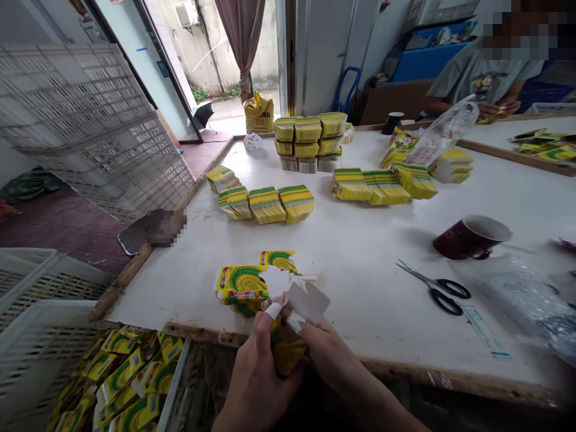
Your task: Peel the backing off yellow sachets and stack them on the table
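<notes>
Both my hands are at the near table edge, closed on one flat yellow-green carton (288, 354) with a white flap (310, 302) sticking up. My left hand (256, 372) grips its left side, a taped fingertip on top. My right hand (330, 354) holds the right side, its fingers also taped. Just beyond the hands, a small pile of the same flat cartons (240, 283) lies on the white table (360, 252).
Bundles of cartons (265, 204) lie mid-table, with a taller stack (310, 141) and more bundles (382, 185) behind. Scissors (438, 288), a dark red mug (470, 237) and clear plastic bags (526, 294) are at right. A white crate of folded cartons (121, 378) sits lower left. Another person (486, 78) works at the far right.
</notes>
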A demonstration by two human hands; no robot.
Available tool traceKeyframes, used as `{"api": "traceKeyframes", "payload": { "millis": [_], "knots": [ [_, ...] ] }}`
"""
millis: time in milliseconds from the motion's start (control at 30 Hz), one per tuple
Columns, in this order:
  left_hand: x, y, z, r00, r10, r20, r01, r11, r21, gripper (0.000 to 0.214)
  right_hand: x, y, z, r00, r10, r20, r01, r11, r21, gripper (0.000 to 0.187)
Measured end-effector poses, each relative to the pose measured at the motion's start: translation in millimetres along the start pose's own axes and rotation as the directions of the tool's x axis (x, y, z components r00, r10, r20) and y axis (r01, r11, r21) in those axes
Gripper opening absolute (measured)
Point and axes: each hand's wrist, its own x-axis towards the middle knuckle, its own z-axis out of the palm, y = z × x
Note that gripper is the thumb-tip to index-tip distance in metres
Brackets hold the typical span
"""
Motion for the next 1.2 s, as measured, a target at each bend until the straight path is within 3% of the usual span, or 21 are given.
{"api": "traceKeyframes", "payload": {
  "millis": [100,300,433,500,567,667,800,867,933,1067,1200],
  "knots": [
    [0.9,0.7,-2.2,1.000,0.026,-0.014,-0.025,0.999,0.026,0.082,0.7,-8.1,-0.5,0.994,-0.052,0.093,0.062,0.992,-0.112,0.043],
    [-3.6,0.6,-5.0,0.999,0.050,-0.012,-0.050,0.998,-0.031,0.069,4.3,-11.3,-8.0,0.973,-0.094,0.209,0.149,0.953,-0.266,0.035],
    [-3.1,0.0,-8.5,1.000,-0.012,-0.006,0.012,0.994,-0.108,0.059,-1.6,-14.9,-7.2,0.949,-0.187,0.254,0.265,0.908,-0.324,0.044],
    [-0.9,-2.2,-11.6,1.000,-0.031,0.001,0.030,0.983,-0.182,0.063,-8.1,-20.7,-4.9,0.928,-0.190,0.320,0.326,0.830,-0.453,0.054],
    [1.9,-4.6,-13.6,1.000,0.002,0.000,-0.002,0.976,-0.216,0.068,-13.8,-25.8,-2.4,0.901,-0.149,0.407,0.387,0.699,-0.601,0.066],
    [4.4,-7.0,-10.7,0.998,0.032,-0.060,-0.040,0.990,-0.135,0.070,-15.6,-26.8,-0.1,0.869,-0.131,0.477,0.465,0.545,-0.698,0.071],
    [1.0,-10.1,-4.0,0.975,-0.057,-0.216,0.058,0.998,0.001,0.075,-7.8,-17.6,-5.6,0.854,-0.270,0.444,0.519,0.497,-0.696,0.064],
    [-1.9,-13.7,-6.0,0.964,-0.045,-0.263,0.063,0.996,0.060,0.068,-4.4,-13.1,-11.5,0.839,-0.384,0.386,0.536,0.458,-0.709,0.060],
    [-4.2,-18.3,-11.6,0.965,-0.014,-0.263,0.041,0.995,0.096,0.059,-2.9,-11.1,-16.6,0.821,-0.422,0.385,0.550,0.404,-0.731,0.057],
    [-6.9,-25.1,-23.0,0.972,-0.005,-0.235,0.032,0.993,0.111,0.056,-1.8,-15.0,-19.5,0.831,-0.246,0.499,0.555,0.295,-0.778,0.047],
    [-8.0,-25.3,-31.7,0.975,-0.017,-0.221,0.036,0.996,0.084,0.060,1.1,-26.4,-19.5,0.860,-0.123,0.495,0.509,0.258,-0.821,0.033]
  ]
}}
